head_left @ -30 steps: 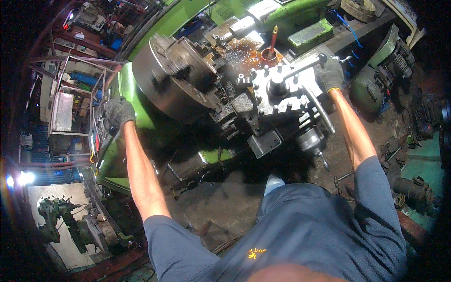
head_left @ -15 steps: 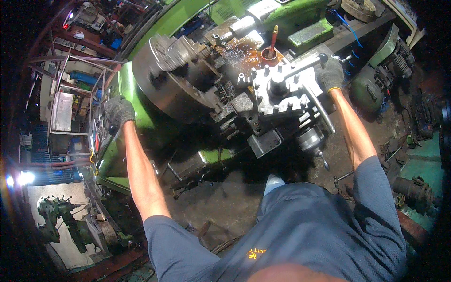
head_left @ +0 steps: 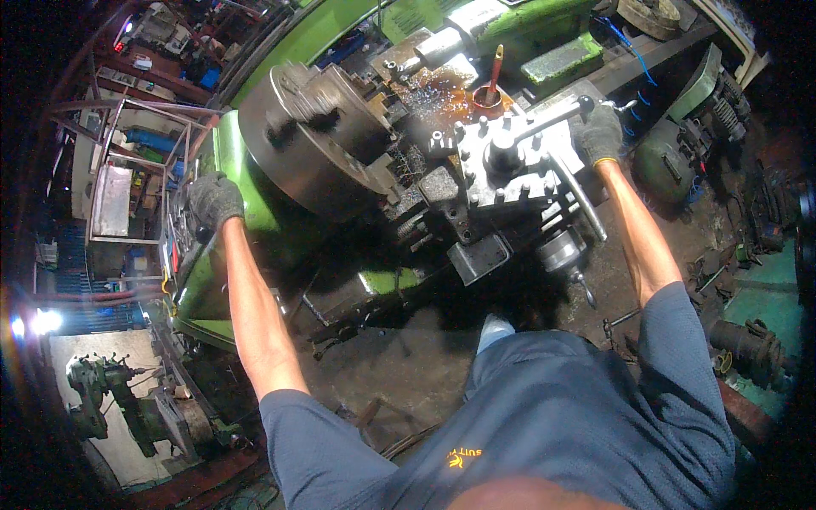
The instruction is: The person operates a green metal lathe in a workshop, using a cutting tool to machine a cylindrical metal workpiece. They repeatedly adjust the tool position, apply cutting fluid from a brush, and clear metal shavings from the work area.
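Note:
My left hand (head_left: 215,199), in a dark grey glove, lies curled at the left end of the lathe's green headstock (head_left: 228,144). A black lever knob (head_left: 204,235) is just below it; what its fingers close on is hidden. My right hand (head_left: 598,136), gloved too, is closed around a metal crank handle (head_left: 627,106) right of the square tool post (head_left: 531,161). Beside its fingers is the black-knobbed end of the tool post lever (head_left: 544,123). Between the hands the large steel chuck (head_left: 297,161) is blurred along its upper part.
A brush (head_left: 496,72) stands in a reddish cup (head_left: 487,102) behind the tool post, amid metal chips. A handwheel (head_left: 563,252) sticks out toward me. The green tailstock (head_left: 531,30) is at the back. A green tank-like machine (head_left: 663,166) stands at right, a metal frame rack (head_left: 136,170) at left.
The chuck has turned, and its jaws and dark openings show at different places. Both hands stay where they were.

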`<state>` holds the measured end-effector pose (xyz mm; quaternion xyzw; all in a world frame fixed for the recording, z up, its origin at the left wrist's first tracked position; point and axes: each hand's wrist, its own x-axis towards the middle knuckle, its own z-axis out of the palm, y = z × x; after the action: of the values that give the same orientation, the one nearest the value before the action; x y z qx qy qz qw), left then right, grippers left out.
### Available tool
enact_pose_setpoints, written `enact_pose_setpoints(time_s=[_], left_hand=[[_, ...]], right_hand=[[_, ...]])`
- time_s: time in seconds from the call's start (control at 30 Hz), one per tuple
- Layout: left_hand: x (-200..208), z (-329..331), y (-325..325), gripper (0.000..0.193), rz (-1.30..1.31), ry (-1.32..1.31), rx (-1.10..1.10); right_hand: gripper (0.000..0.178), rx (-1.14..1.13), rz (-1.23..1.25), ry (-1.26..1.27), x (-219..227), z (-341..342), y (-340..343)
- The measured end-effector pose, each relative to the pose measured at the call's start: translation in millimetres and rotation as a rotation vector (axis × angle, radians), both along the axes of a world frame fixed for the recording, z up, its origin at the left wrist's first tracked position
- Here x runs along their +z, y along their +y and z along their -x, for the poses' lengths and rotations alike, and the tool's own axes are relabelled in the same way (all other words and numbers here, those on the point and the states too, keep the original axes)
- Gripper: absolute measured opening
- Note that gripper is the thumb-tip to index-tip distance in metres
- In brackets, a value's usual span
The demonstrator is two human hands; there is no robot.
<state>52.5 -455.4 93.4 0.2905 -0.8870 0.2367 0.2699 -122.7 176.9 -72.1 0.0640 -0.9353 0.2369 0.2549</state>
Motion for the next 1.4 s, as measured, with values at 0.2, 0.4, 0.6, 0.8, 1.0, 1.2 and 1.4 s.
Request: enact_pose_setpoints(time_s=[0.2, 0.4, 0.6, 0.8, 1.0, 1.2, 1.4], left_hand=[[1.6, 0.3, 3.1, 0.022, 0.017, 0.010, -0.006], [-1.8, -1.1, -6.0, 0.021, 0.036, -0.009, -0.011], [-2.6, -0.7, -6.0, 0.021, 0.010, -0.019, 0.008], [-1.1, 1.2, 0.5, 0.019, 0.043, 0.012, 0.012], [-6.3, 0.6, -9.2, 0.019, 0.110, 0.002, 0.020], [-6.6, -0.6, -12.2, 0.021, -0.019, 0.002, -0.009], [0.0, 1.7, 1.7, 0.020, -0.029, -0.010, 0.019]], right_hand=[[0.031, 0.002, -0.025, -0.019, -5.0, 2.7, 2.5], [0.031, -0.003, -0.057, -0.041, -11.4, 8.1, 3.4], [0.032, -0.003, -0.061, -0.074, -7.8, 5.0, 2.8], [0.032, -0.033, -0.043, -0.053, -4.6, 3.1, 1.4], [0.033, -0.038, -0.050, -0.078, -1.9, 1.7, -0.7], [0.034, -0.043, -0.051, -0.056, -4.9, 2.0, 0.3], [0.031, -0.032, -0.043, -0.043, 0.8, -0.4, -0.6]])
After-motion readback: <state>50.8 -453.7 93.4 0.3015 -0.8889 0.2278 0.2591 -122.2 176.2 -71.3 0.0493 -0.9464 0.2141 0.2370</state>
